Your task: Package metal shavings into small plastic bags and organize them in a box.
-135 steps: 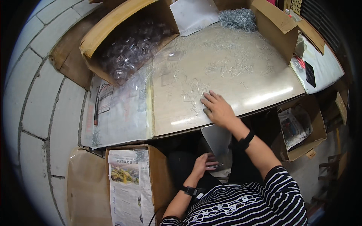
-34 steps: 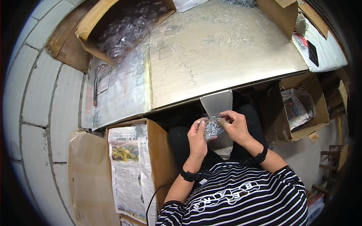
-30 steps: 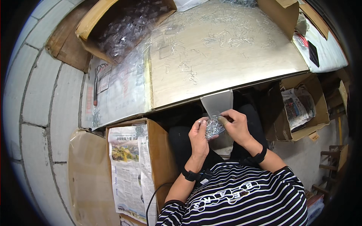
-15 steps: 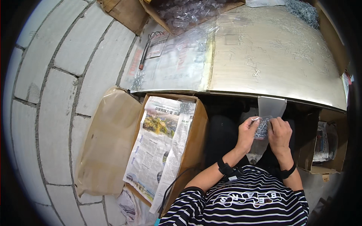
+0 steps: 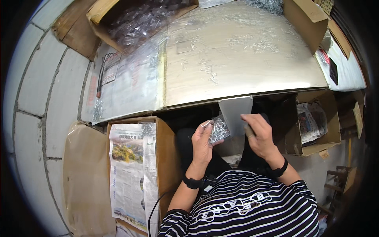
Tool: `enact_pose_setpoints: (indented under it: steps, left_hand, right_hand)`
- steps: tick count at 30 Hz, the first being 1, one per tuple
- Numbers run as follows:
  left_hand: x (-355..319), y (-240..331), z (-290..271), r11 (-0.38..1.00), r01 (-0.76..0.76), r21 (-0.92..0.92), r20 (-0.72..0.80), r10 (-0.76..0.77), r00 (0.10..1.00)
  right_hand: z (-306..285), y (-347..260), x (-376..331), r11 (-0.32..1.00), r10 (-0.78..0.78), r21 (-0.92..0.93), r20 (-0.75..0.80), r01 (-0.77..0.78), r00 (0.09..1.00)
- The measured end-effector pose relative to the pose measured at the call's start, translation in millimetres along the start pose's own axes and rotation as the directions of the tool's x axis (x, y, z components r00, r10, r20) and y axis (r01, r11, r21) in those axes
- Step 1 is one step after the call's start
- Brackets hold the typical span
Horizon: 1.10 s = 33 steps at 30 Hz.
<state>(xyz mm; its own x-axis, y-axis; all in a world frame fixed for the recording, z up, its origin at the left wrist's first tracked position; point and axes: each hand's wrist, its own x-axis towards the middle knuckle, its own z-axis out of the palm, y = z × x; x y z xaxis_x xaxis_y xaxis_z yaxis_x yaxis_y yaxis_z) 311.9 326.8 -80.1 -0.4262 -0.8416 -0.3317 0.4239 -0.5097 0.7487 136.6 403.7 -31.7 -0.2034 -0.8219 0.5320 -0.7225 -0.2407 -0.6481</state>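
My left hand (image 5: pixel 202 143) grips a small clear plastic packet (image 5: pixel 218 130) filled with small, thin silvery metal pieces. Its thumb lies along the packet's near-left side, in front of my lap. To the right of the packet, my right hand (image 5: pixel 259 135) is raised, fingers bent and apart, with nothing visible in them. A pale grey panel (image 5: pixel 237 112) hangs from the table edge behind and between the two hands. Whether the packet is sealed or open at its top I cannot tell.
Small metal pieces lie scattered over the table (image 5: pixel 237 81). A cardboard box (image 5: pixel 114 45) of clear plastic pieces stands far left; a silvery heap (image 5: pixel 268 5) lies at the back. A newspaper-topped box (image 5: pixel 166 166) is left of me, an open carton (image 5: pixel 319 147) right.
My right hand has come off the packet and moved away to the right. The left hand still holds the packet. The whole view has turned toward the right.
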Motion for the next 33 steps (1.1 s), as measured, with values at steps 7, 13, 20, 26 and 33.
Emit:
enact_pose_setpoints:
  steps: [7, 13, 20, 26, 33]
  left_hand:
    - [4, -3, 1, 0.998, 0.019, 0.065, 0.034, -0.021, 0.999]
    - [3, 12, 8, 0.998, 0.044, 0.044, 0.013, -0.044, 0.999]
    - [-7, 78, -10, 0.96, -0.079, 0.269, -0.104, 0.11, 0.988]
    - [-18, 180, -88, 0.923, -0.256, 0.287, -0.227, 0.325, 0.918]
    - [0, 225, -196, 0.874, -0.197, 0.444, -0.522, 0.431, 0.736]
  right_hand:
    - [12, 5, -16, 0.966, -0.165, -0.12, 0.391, 0.228, 0.905]
    - [17, -5, 5, 0.985, -0.158, -0.02, 0.325, 0.174, 0.932]
    - [21, -14, 20, 0.972, -0.217, 0.12, 0.145, 0.201, 0.965]
    - [13, 5, 8, 0.997, -0.031, 0.072, 0.198, 0.017, 0.98]
    - [22, 20, -5, 0.999, 0.037, 0.012, 0.302, -0.042, 0.953]
